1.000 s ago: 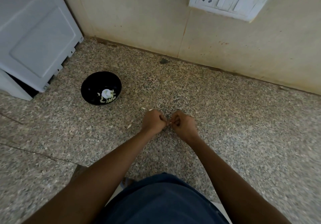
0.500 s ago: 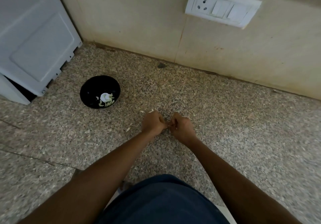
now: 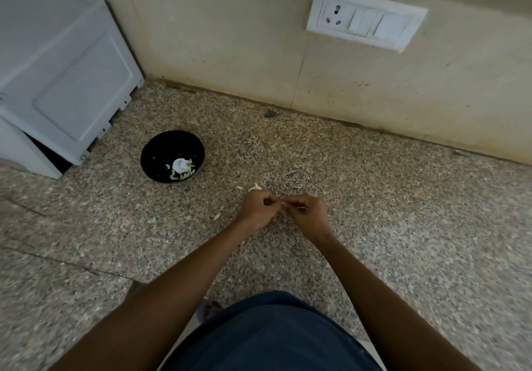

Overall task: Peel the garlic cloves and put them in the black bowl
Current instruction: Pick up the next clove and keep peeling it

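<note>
Both hands over speckled stone counter (image 3: 403, 226), fingertips meeting. Left hand (image 3: 257, 209) curled, fingers pinching a small pale garlic clove (image 3: 283, 204) at the meeting point. Right hand (image 3: 309, 212) curled too, thumb and fingers pinching same clove from other side; clove mostly hidden, peeled or not cannot tell. Black bowl (image 3: 161, 152) to the left of the hands, well apart, near white appliance (image 3: 57, 77); pale peeled cloves (image 3: 181, 169) inside, at bowl's near right. Loose skin scraps (image 3: 254, 188) on counter just beyond left hand, another scrap (image 3: 217, 216) to its left. Switch plate (image 3: 365, 25) on wall.
</note>
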